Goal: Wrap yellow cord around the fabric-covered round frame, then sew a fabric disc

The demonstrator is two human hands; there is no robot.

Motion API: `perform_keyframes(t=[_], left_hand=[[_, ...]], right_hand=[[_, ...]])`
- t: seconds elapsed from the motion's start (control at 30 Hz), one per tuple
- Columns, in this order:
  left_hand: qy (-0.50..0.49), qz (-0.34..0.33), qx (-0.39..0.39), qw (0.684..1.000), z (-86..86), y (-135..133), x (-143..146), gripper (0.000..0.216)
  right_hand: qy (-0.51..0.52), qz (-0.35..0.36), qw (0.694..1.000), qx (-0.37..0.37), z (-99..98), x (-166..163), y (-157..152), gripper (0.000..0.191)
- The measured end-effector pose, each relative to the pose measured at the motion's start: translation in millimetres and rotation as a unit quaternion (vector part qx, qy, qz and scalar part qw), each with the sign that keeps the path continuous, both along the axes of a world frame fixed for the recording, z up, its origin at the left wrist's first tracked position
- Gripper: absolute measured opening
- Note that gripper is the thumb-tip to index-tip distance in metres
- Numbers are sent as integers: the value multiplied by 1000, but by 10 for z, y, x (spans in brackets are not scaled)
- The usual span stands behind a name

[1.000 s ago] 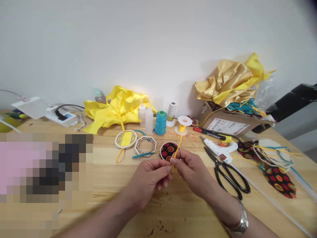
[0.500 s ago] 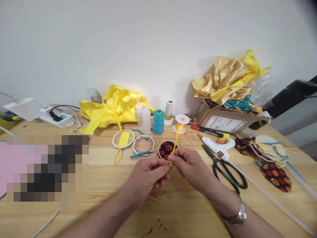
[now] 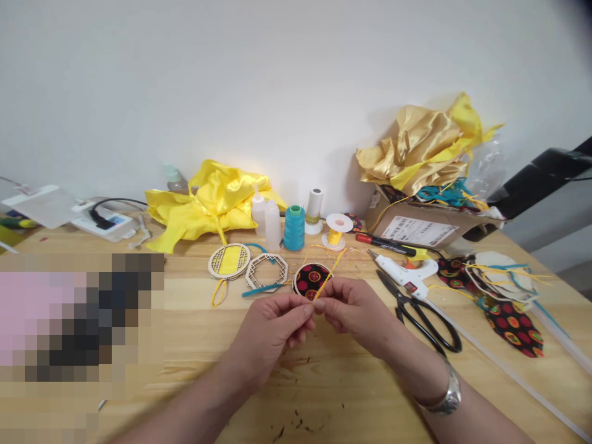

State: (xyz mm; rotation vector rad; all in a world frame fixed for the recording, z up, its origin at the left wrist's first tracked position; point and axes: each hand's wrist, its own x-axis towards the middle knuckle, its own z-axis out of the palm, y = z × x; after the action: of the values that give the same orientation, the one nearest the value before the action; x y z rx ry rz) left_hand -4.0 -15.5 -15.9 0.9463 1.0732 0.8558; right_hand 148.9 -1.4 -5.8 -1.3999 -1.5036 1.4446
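My left hand [image 3: 272, 333] and my right hand [image 3: 354, 311] meet over the wooden table [image 3: 324, 394], fingertips pinched together on a thin yellow cord [image 3: 329, 276]. The cord runs up and to the right toward a small white spool of yellow thread [image 3: 337, 231]. Just behind my fingers lies a round wooden frame filled with black, red-dotted fabric [image 3: 311, 279]. To its left lie an octagonal wooden frame [image 3: 267, 272] with a teal cord and a round frame filled with yellow fabric [image 3: 230, 260]. A metal watch sits on my right wrist.
Black scissors [image 3: 425, 317] and a white glue gun [image 3: 407, 271] lie right of my hands. Behind stand a teal thread cone [image 3: 294, 227], white bottles [image 3: 268, 219], crumpled yellow satin [image 3: 213, 200] and a cardboard box [image 3: 425, 228] with gold fabric. Fabric scraps [image 3: 509, 308] lie at the right.
The yellow cord has tilted from near upright to slanting up and right, and my pinching fingertips have drawn slightly closer together. The view has shifted a little.
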Motion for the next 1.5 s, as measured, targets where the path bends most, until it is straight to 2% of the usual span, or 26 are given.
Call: perform_keyframes(t=[0.2,0.43,0.67,0.83,0.93,1.07,1.17,1.23,1.33,1.43,1.5], left_hand=[[-12,-13,-8,1000,-14,-11,-9,16],[-59,-10,-16,998,-11,-3,-27,11],[-22,-9,7,1000,50,7,2,11],[100,-7,69,993,51,-10,1,9],[165,1,160,973,4,-31,-8,9],[251,-8,335,908,-69,-75,-22,17],[292,-32,424,857,-116,-112,-25,24],[308,-46,448,838,-143,-127,-26,27],[317,-60,461,826,-164,-132,-26,29],[301,-68,456,835,-145,-134,-23,28],[285,-52,429,855,-111,-142,-17,22]], right_hand=[[-69,24,994,81,16,19,-4,13],[-127,29,981,142,-3,50,2,12],[-148,23,976,157,-18,56,0,12],[-131,18,979,153,0,43,-4,12],[-118,18,982,148,9,15,-17,11],[-98,3,985,142,-16,-34,-48,11],[-78,-15,987,138,-61,-70,-77,10],[-85,-25,985,148,-87,-89,-94,10],[-109,-29,979,168,-105,-107,-108,11],[-118,-26,977,178,-97,-104,-103,11],[-114,-26,976,181,-80,-91,-91,12]])
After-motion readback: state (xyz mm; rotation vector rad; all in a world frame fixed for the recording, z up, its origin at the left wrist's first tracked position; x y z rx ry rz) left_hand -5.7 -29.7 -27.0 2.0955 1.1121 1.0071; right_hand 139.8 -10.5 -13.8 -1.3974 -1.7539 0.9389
